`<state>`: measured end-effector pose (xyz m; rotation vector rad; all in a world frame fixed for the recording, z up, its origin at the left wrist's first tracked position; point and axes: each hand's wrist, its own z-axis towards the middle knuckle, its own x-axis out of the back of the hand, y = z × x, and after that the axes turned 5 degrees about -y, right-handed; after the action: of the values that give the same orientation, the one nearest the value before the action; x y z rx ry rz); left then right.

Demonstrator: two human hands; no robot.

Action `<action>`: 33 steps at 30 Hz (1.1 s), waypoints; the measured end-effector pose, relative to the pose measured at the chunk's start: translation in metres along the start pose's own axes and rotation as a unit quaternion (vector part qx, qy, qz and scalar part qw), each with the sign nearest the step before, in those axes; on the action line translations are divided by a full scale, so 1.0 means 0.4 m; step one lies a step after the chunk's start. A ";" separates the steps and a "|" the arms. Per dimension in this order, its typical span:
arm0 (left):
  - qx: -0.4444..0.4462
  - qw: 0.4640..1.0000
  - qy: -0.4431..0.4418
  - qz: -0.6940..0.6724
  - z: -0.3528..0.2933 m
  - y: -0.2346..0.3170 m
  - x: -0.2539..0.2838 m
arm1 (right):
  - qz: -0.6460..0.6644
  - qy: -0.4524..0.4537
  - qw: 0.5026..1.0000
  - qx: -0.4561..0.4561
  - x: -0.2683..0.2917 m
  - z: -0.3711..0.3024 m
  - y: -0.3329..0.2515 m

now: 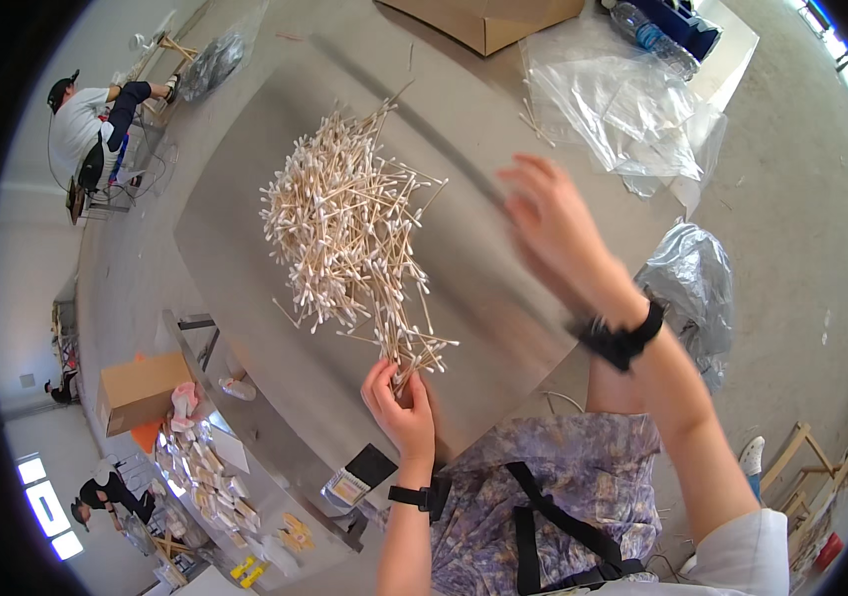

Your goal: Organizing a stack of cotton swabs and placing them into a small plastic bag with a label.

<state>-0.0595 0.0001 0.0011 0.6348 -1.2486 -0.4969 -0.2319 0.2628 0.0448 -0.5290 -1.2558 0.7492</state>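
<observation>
A large heap of cotton swabs (344, 219) with white tips and pale wooden sticks lies loosely on the grey tabletop (503, 348). At the heap's near end, my left hand (401, 412) is closed around a small bunch of swabs (409, 363), its fingers and thumb pinching their lower ends. To the right of the heap, my right hand (555, 221) is raised over the table and blurred by motion. Its fingers look stretched and apart, with nothing visible in them. A few stray swabs stick out at the heap's edges.
Clear plastic bags (613, 109), a water bottle (652, 40) and a cardboard box (488, 22) are beyond the table. A silvery plastic bag (692, 288) sits at the right. Small packs (210, 477) cover a side table at lower left. Other people sit far left.
</observation>
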 end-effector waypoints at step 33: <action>-0.032 0.998 -0.003 0.052 0.010 0.011 -0.001 | -0.192 -0.132 0.967 -0.101 -0.009 0.275 0.192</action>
<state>-0.0635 0.0030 0.0043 0.5110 -1.2603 -0.4515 -0.3550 0.3058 0.0136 -0.3394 -1.6370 0.3719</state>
